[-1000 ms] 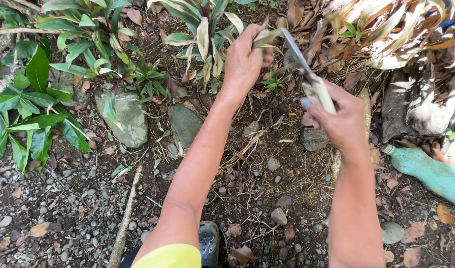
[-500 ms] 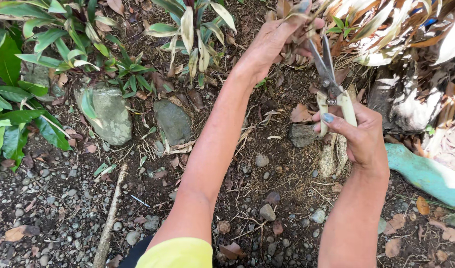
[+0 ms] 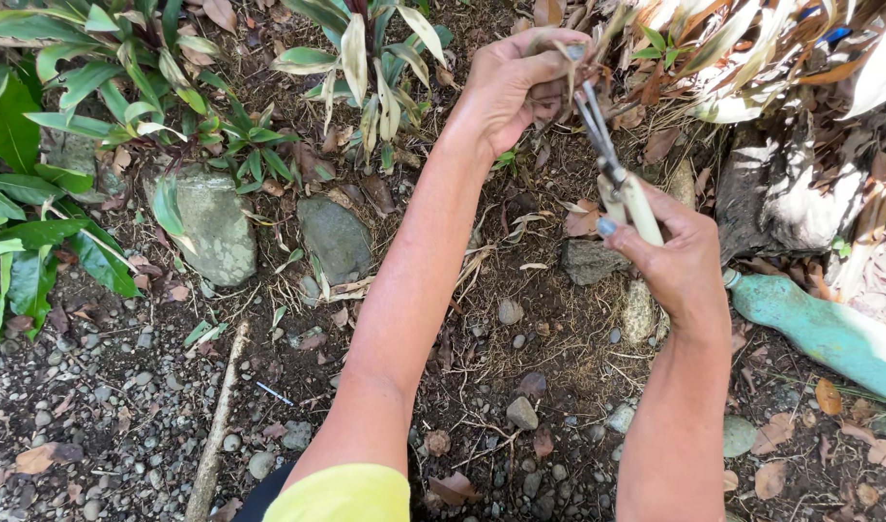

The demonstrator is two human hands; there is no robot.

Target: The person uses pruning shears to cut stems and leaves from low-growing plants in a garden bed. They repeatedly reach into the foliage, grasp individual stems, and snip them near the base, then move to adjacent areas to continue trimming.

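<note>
My left hand (image 3: 509,85) is closed around a bunch of dry brown leaves (image 3: 559,50) at the base of a plant near the top of the head view. My right hand (image 3: 677,259) grips the pale handles of garden shears (image 3: 612,174). The dark blades point up and reach the dry leaves just beside my left fingers. Whether the blades are apart or together is hard to tell. Both forearms stretch over bare soil scattered with pebbles.
Green-leaved plants (image 3: 66,116) fill the left and top. Two grey stones (image 3: 211,222) (image 3: 335,237) lie in the soil left of my arm. A turquoise hose-like object (image 3: 829,329) lies at the right, beside a mass of dry foliage (image 3: 771,58). A stick (image 3: 216,425) lies lower left.
Both hands have moved up toward the dry plant. My left hand has closed on the dry leaves, and the shears' blades have come up against them.
</note>
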